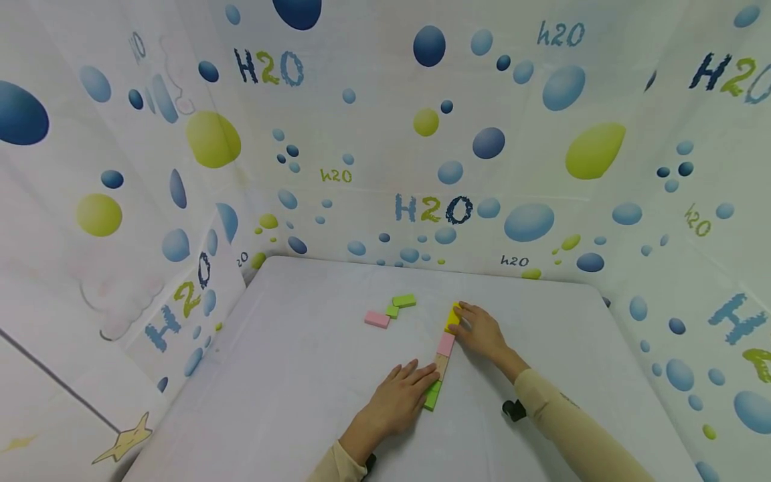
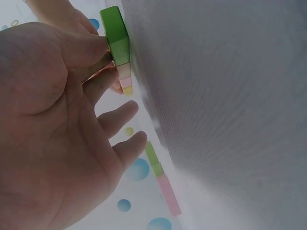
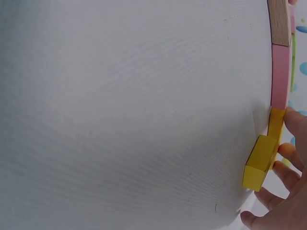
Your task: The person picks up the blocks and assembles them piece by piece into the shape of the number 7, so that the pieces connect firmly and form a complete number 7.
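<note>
A row of flat blocks runs away from me, with a green block (image 1: 431, 396) nearest, then a bare wood block (image 1: 442, 367), a pink block (image 1: 446, 344) and a yellow block (image 1: 452, 318). My left hand (image 1: 394, 399) lies at the row's left, its thumb and forefinger against the green and wood blocks, other fingers spread. Thumb and fingertips of my right hand (image 1: 478, 331) pinch the yellow block at the far end. A second yellow block (image 3: 260, 160), set at an angle to the row, shows in the right wrist view; my hand mostly hides it from the head view.
Left of the row's far end, a loose pink block (image 1: 377, 319), a small green block (image 1: 392, 312) and a longer green block (image 1: 404, 300) touch corner to corner. All lie on a white-covered table (image 1: 289, 375). A patterned curtain (image 1: 385, 134) surrounds the table's back and sides.
</note>
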`<state>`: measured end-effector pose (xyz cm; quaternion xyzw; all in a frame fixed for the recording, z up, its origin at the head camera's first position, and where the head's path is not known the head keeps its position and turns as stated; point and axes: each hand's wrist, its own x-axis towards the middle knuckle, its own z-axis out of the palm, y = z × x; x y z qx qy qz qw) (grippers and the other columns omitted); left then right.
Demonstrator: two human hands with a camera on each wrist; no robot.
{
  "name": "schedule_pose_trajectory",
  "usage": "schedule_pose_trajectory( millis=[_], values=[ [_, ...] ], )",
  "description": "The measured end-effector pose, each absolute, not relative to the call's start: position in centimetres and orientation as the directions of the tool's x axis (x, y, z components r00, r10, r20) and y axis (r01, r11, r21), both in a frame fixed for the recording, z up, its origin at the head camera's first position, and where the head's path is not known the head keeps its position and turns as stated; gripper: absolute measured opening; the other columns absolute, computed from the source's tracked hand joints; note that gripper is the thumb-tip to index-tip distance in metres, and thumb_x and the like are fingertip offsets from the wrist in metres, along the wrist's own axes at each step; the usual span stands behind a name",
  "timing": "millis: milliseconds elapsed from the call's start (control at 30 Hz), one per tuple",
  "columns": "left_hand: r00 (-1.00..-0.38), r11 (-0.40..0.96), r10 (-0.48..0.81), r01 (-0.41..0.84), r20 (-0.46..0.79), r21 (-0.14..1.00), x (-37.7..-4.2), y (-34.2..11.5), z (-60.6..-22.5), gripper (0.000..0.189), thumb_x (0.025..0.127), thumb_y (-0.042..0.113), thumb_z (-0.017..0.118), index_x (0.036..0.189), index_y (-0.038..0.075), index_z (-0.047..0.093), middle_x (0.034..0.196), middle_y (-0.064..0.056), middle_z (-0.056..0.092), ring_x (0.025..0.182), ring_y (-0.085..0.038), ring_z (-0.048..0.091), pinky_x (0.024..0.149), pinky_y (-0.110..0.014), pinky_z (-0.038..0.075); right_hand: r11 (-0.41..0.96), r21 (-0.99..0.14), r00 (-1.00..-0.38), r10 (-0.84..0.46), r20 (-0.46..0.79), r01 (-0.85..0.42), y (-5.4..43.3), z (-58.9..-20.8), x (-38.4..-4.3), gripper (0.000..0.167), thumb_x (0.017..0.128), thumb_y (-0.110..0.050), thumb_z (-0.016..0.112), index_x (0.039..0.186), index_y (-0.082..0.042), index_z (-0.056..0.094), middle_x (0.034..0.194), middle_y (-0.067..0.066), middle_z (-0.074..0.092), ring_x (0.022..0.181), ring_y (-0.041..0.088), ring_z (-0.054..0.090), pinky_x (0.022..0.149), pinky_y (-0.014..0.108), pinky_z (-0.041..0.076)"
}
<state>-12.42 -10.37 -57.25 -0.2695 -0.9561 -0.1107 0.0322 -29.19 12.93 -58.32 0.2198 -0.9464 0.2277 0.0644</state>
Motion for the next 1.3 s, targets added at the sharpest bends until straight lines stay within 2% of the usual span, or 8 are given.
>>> schedule_pose_trajectory(
  millis=[467,1300],
  values=[
    [-0.853,0.831,0.511,0.522,0.107,0.193,-12.43,-10.3,-57.09,0.045,0.109,0.024,0.052,0.154,0.022,0.052,0.16,0.009,0.047,0.147,-0.029,0.046,0.117,-0.052,0.041,0.781,-0.39,-0.872,-0.411,0.267,-0.488,13.23,-58.72,-29.12,0.059,0.097,-0.036,0.074,0.141,0.002,0.062,0.151,0.021,0.055,0.137,0.049,0.05,0.112,0.064,0.04],
    [-0.855,0.835,0.511,0.518,0.086,0.184,-12.24,-10.25,-57.01,0.047,0.108,0.025,0.056,0.155,0.023,0.051,0.162,0.01,0.045,0.148,-0.028,0.044,0.118,-0.052,0.039,0.799,-0.374,-0.881,-0.404,0.245,-0.471,13.09,-58.7,-28.47,0.055,0.101,-0.035,0.07,0.142,0.001,0.062,0.153,0.019,0.053,0.139,0.047,0.049,0.114,0.063,0.038]
  ],
)
